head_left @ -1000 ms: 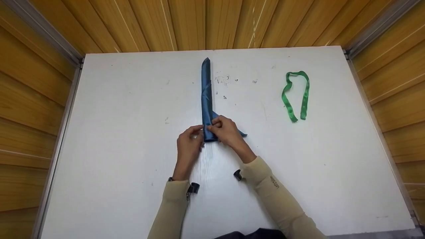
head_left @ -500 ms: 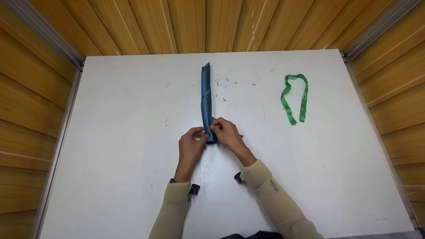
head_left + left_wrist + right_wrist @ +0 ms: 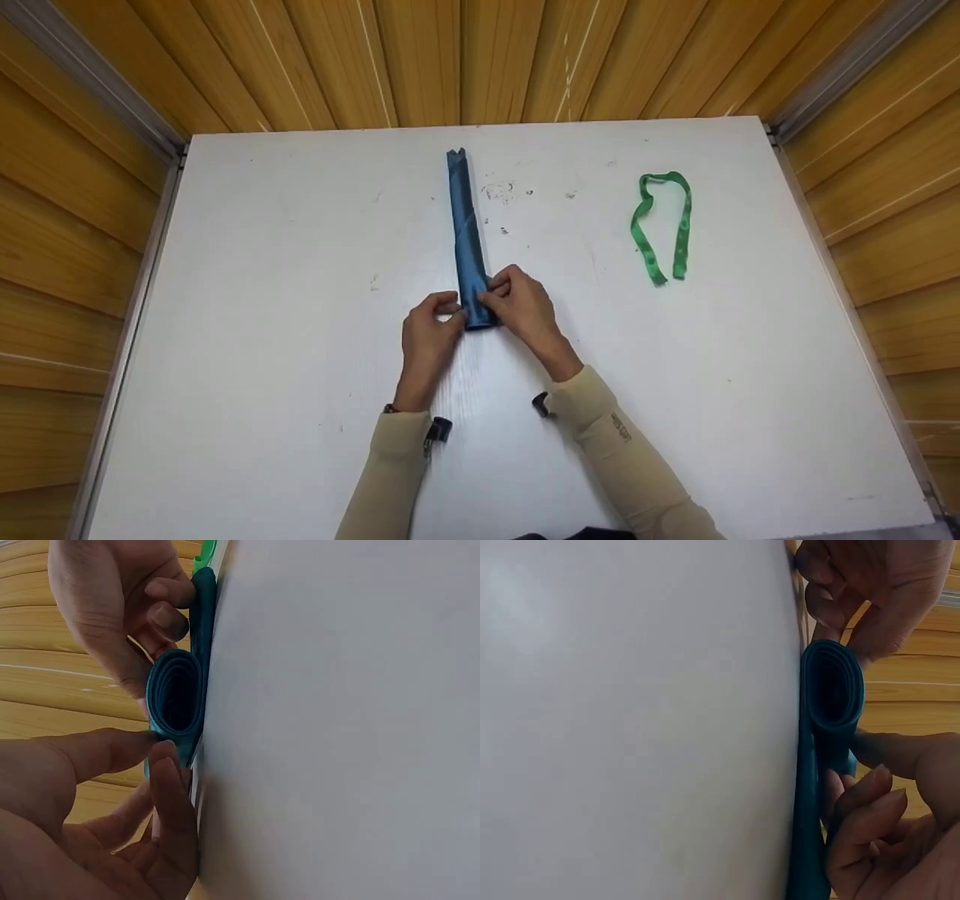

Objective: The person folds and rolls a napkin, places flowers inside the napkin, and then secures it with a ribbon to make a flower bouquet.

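A shiny blue cloth (image 3: 466, 240), rolled into a long tube, lies lengthwise on the white table (image 3: 300, 360). Its near end shows as a layered spiral with a hollow centre in the left wrist view, rolled cloth (image 3: 176, 694). On the left side of this end, my left hand (image 3: 430, 337) holds the roll between thumb and fingers. My right hand (image 3: 525, 311) pinches it from the right, thumb on top. A flatter strip of the same cloth (image 3: 808, 832) runs along the table beneath my right hand in the right wrist view.
A green ribbon (image 3: 685, 225) lies in a loose bent loop to the right on the table. Wood-patterned panels (image 3: 420, 60) stand behind the table and at both sides. Dark marks (image 3: 499, 191) spot the tabletop beside the roll.
The roll has turned over somewhat, and its far end has shifted slightly left. The loose blue corner seen beyond my right hand no longer shows in the head view. Both hands stay near the same end.
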Available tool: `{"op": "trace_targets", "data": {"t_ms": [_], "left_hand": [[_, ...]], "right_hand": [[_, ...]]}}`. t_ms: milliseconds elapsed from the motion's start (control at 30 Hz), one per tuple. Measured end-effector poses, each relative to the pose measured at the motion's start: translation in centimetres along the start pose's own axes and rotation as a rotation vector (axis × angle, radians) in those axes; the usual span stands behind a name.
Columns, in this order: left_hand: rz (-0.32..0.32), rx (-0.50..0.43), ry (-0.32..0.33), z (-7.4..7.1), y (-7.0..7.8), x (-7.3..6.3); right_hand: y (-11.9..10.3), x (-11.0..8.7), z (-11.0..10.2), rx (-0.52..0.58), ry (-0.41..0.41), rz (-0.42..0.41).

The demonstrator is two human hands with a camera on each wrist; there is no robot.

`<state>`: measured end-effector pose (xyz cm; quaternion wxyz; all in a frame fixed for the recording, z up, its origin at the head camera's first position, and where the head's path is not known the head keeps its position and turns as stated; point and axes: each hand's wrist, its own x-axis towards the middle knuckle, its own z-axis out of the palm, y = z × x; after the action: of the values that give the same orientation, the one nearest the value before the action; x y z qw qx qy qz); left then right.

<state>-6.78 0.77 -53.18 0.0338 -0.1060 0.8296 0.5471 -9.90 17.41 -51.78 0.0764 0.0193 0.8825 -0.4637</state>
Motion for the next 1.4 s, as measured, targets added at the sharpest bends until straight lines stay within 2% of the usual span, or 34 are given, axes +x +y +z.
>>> {"op": "trace_targets", "data": {"t_ms": [67,167,400,533,667,767,933,1067,1167,1267,1400], "left_hand": [[0.000,-0.005,-0.016,-0.05,0.05,-0.03],[0.012,-0.040,-0.035,-0.06,0.09,-0.06],[0.081,-0.087,-0.019,0.11,0.07,0.10],[0.080,-0.043,0.005,0.21,0.05,0.05],[0.019,0.007,0.012,0.18,0.25,0.00],[-0.020,0.004,-0.014,0.15,0.33,-0.02],[0.021,-0.056,-0.045,0.23,0.27,0.02],[0.078,-0.115,-0.024,0.30,0.10,0.04],[0.100,-0.142,-0.012,0.29,-0.09,0.01],[0.099,-0.158,-0.021,0.29,-0.29,-0.03],[0.063,-0.147,-0.034,0.31,-0.30,-0.07]], "right_hand": [[-0.04,-0.12,0.01,-0.009,-0.001,-0.011],[-0.07,-0.22,0.15,0.037,-0.042,-0.021],[-0.03,-0.21,0.30,0.168,-0.097,-0.018],[0.07,-0.20,0.19,0.104,-0.080,0.003],[0.02,-0.26,-0.15,-0.013,-0.010,0.029],[0.01,-0.26,-0.33,-0.033,0.012,0.040],[0.04,-0.16,-0.36,0.077,-0.067,0.025],[-0.06,-0.04,-0.32,0.181,-0.142,0.036],[-0.07,0.04,-0.32,0.213,-0.172,0.044],[-0.01,0.11,-0.33,0.186,-0.158,0.014],[0.15,0.16,-0.32,0.079,-0.084,-0.033]]}}
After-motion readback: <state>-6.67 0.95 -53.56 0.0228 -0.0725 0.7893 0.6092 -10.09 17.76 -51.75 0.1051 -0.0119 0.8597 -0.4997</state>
